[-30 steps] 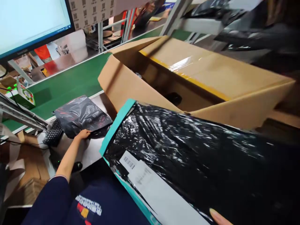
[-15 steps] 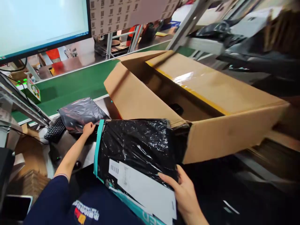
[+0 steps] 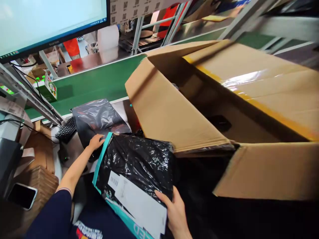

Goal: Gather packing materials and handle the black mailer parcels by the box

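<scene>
A black plastic mailer bag (image 3: 139, 156) with teal edges and a white label lies tilted across my front. My right hand (image 3: 175, 209) grips its right side, thumb on top and fingers underneath. At the mailer's upper left corner, my left hand (image 3: 96, 142) is closed, its fingertips partly covered by the teal edge. It also meets the lower edge of a grey plastic bag (image 3: 99, 114) lying on the bench; which of the two it grips, I cannot make out. Right of the mailer stands a large open cardboard box (image 3: 171, 109) with its flaps spread.
A keyboard (image 3: 66, 130) sits beside the grey bag, under a monitor (image 3: 54, 23). Behind runs a green conveyor belt (image 3: 99, 78) bearing a small green carton (image 3: 48, 89). A phone (image 3: 23, 196) rests on stacked cardboard (image 3: 43, 179) at left. Metal posts (image 3: 239, 23) rise behind the box.
My view has turned, so the box looks larger and farther right. The mailer and my right hand have shifted left in view. The grey bag appears flatter.
</scene>
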A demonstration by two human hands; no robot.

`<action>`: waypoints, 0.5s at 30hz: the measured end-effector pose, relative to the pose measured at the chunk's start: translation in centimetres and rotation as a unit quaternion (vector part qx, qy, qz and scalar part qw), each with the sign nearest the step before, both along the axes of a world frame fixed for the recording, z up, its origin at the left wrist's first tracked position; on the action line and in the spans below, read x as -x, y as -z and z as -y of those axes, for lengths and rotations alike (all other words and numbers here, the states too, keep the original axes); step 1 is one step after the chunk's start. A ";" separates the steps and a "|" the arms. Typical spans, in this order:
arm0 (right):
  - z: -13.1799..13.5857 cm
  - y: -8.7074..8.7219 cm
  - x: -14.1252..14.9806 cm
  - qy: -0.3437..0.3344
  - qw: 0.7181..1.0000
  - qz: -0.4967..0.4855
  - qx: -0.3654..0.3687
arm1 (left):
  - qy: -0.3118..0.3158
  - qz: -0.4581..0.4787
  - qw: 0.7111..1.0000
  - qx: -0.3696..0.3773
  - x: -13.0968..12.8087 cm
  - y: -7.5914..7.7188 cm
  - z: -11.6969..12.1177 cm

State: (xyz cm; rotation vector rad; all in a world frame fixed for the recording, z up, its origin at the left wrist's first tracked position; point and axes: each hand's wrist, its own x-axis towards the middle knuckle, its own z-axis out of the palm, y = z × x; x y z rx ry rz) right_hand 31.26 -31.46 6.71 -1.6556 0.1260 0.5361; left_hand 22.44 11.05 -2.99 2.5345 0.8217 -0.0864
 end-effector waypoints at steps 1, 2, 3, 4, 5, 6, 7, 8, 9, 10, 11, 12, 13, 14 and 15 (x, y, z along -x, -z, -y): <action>0.2 0.6 0.4 0.004 1.000 -0.007 0.000 | -0.002 -0.011 1.000 0.003 1.0 0.9 0.4; 0.3 1.1 0.9 0.011 1.000 -0.026 -0.006 | -0.004 -0.021 1.000 0.005 1.8 1.7 0.9; 0.5 1.7 1.3 0.020 0.998 -0.049 -0.017 | -0.009 -0.027 1.000 0.004 2.4 2.4 1.3; 0.6 2.2 1.7 0.028 0.997 -0.068 -0.031 | -0.019 -0.031 0.999 0.002 2.7 3.0 1.6; 0.6 2.7 2.0 0.033 0.995 -0.083 -0.045 | -0.033 -0.031 0.999 -0.001 2.7 3.5 1.9; 0.5 3.3 2.3 0.036 0.994 -0.090 -0.054 | -0.050 -0.030 0.998 -0.003 2.6 3.9 2.0; 0.5 3.8 2.4 0.035 0.993 -0.092 -0.059 | -0.068 -0.027 0.997 -0.003 2.4 4.2 1.9; 0.4 4.3 2.5 0.030 0.994 -0.089 -0.060 | -0.087 -0.023 0.996 -0.001 2.0 4.5 1.6; 0.3 4.8 2.5 0.024 0.995 -0.083 -0.058 | -0.108 -0.018 0.994 0.001 1.6 4.6 1.1; 0.2 5.2 2.3 0.015 0.995 -0.077 -0.056 | -0.128 -0.011 0.992 0.004 1.2 4.6 0.4; 0.2 5.7 2.0 0.005 0.996 -0.074 -0.055 | -0.147 -0.001 0.989 0.007 0.8 4.5 -0.4; 0.2 6.1 1.7 -0.005 0.996 -0.073 -0.054 | -0.162 0.010 0.987 0.009 0.4 4.4 -1.2; 0.1 6.6 1.3 -0.015 0.996 -0.075 -0.054 | -0.173 0.022 0.985 0.012 0.0 4.3 -2.0; 0.0 7.0 0.8 -0.024 0.995 -0.077 -0.055 | -0.178 0.034 0.983 0.015 -0.3 4.2 -2.5; -0.1 7.3 0.4 -0.036 0.994 -0.080 -0.059 | -0.176 0.045 0.983 0.017 -0.4 4.0 -2.9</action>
